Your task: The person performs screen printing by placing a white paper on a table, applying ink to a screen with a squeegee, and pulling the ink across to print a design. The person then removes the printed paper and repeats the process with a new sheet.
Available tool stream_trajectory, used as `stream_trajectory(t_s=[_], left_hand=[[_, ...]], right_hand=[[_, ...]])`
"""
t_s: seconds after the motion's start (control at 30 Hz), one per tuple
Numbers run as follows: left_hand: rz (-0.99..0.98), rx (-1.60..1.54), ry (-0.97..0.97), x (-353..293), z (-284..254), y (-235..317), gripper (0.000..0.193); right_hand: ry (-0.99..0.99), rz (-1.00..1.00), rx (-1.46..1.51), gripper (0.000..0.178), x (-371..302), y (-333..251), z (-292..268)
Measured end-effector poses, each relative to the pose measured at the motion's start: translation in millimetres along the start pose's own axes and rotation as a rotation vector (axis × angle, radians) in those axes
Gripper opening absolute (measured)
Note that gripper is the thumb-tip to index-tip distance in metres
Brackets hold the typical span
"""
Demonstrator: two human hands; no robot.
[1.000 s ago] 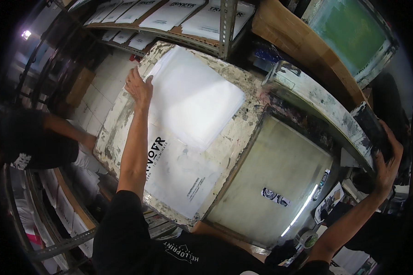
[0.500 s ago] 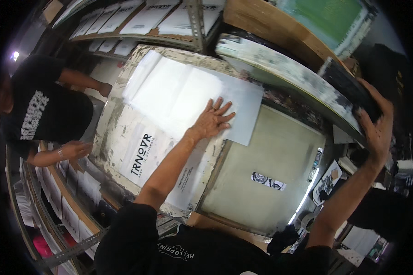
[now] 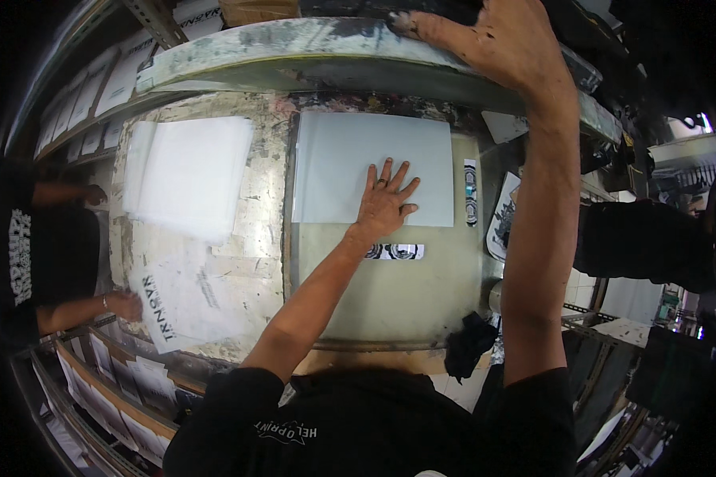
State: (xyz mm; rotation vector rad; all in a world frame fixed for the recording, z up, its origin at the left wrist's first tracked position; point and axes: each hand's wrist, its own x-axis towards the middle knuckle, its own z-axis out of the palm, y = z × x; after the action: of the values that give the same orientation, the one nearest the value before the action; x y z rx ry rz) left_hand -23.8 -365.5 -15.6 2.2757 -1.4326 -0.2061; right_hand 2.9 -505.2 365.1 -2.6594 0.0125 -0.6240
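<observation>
Hands [image 3: 386, 200] [image 3: 501, 46] spread — left flat on sheet [image 3: 330, 167], right apparently on raised frame [image 3: 254, 46].

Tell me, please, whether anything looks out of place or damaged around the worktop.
The cream worktop beside the pale sheet under the left hand looks blotchy and worn, not evenly coloured. A crumpled black cloth sits untidily at the lower right corner of the greenish plate.

Black short-sleeved shirt [image 3: 374, 421], white print [image 3: 293, 432]

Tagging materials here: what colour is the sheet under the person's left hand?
The sheet is pale bluish grey, best seen in the head view.
</observation>
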Motion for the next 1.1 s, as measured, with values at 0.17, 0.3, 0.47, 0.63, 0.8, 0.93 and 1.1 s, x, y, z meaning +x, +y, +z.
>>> stream_trajectory(t_s=[0.17, 0.3, 0.47, 0.63, 0.8, 0.93, 1.1], left_hand=[[0.011, 0.023, 0.065, -7.7, 14.7, 28.3, 0.058], [0.009, -0.009, 0.067, -17.3, 16.7, 44.3, 0.059], [-0.006, -0.01, 0.044, -24.9, 14.9, 54.4, 0.06], [0.007, 0.008, 0.03, -31.0, 13.8, 54.5, 0.061], [0.054, -0.081, 0.168, -36.0, -10.8, 46.0, 0.065], [-0.131, -0.519, 0.684, -59.1, -84.6, 30.0, 0.074], [-0.141, -1.018, 1.275, -107.2, -180.2, -4.3, 0.084]], right_hand=[[-0.001, 0.032, -0.03, 0.045, -0.9, 1.0, 0.7], [0.054, -0.052, -0.08, 0.045, -12.3, -12.0, -3.1], [0.018, -0.023, 0.021, 0.043, -12.4, -6.4, -7.4], [0.013, -0.026, -0.047, 0.042, -9.8, -3.9, 0.0], [0.098, -0.125, -0.09, 0.044, -18.7, -4.6, 7.0], [0.045, -0.072, -0.029, 0.048, -41.6, -16.1, 7.2], [0.114, -0.191, -0.161, 0.046, -110.0, -15.6, 43.2]])
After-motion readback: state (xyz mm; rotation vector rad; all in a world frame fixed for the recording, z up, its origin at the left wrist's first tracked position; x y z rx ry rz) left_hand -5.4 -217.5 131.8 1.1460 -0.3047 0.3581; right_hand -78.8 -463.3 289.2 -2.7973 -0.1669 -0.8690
